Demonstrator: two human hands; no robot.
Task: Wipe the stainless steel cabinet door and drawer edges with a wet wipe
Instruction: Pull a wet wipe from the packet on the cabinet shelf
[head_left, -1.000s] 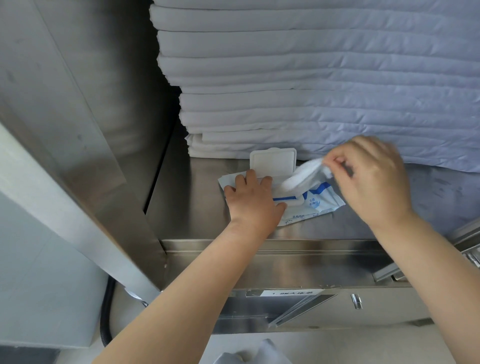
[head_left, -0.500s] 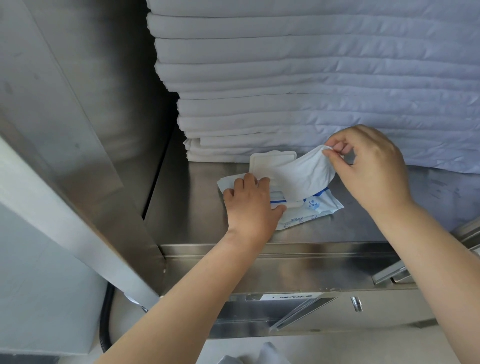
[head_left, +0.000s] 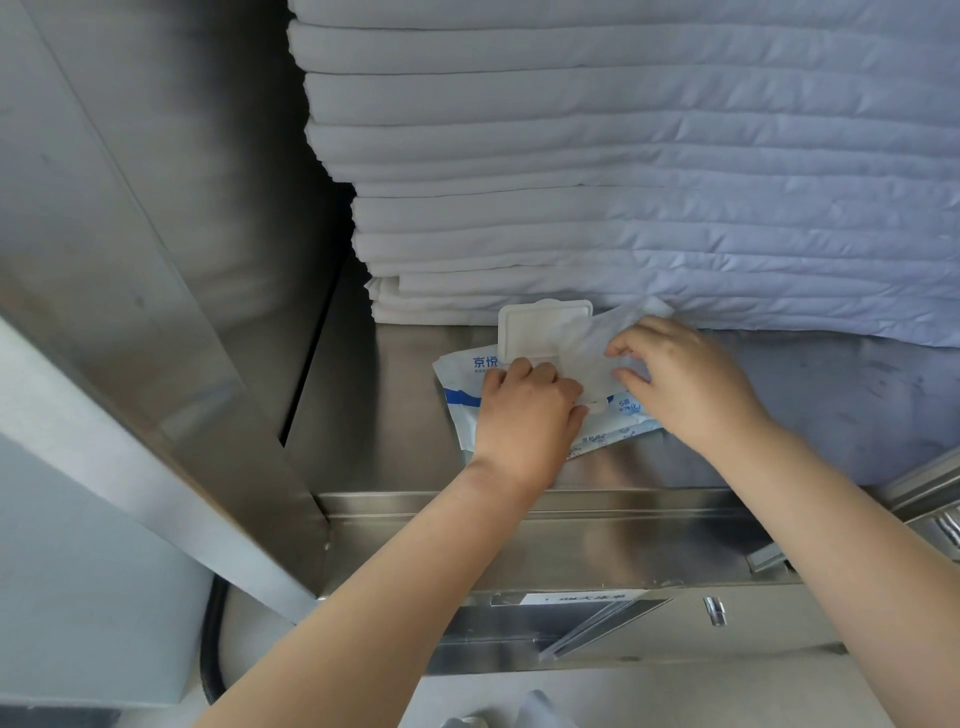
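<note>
**Q:** Where are the hands, and what do they hold?

**A:** The right hand (head_left: 685, 384) pinches a thin white wet wipe (head_left: 592, 343) between thumb and fingertips. The left hand (head_left: 524, 410) sits knuckles-up on a white and blue soft plastic wipe pack (head_left: 462, 384), its fingers curled down onto the pack and holding it flat. Its thumb lies against the wipe's lower edge.

**Q:** Where exactly is the wipe?

**A:** It spreads up from the middle of the pack, between the two hands. It partly drapes over the pack's white rectangular flip lid (head_left: 530, 332), which stands open. I cannot tell whether its lower end is free of the opening.

**Q:** What surrounds them?

**A:** The pack lies on a brushed stainless steel shelf (head_left: 405, 441). Just behind it, a tall stack of folded white linens (head_left: 623, 182) rises out of view. To the left, a stainless steel cabinet door (head_left: 130, 249) stands swung open, well apart from the wipe. Below the shelf's front lip is a stainless steel drawer front (head_left: 571, 545). It carries a white label strip (head_left: 582, 597), its print too blurred to read, and a small metal latch (head_left: 714, 610). A black hose (head_left: 213, 649) curves down at the lower left.
</note>
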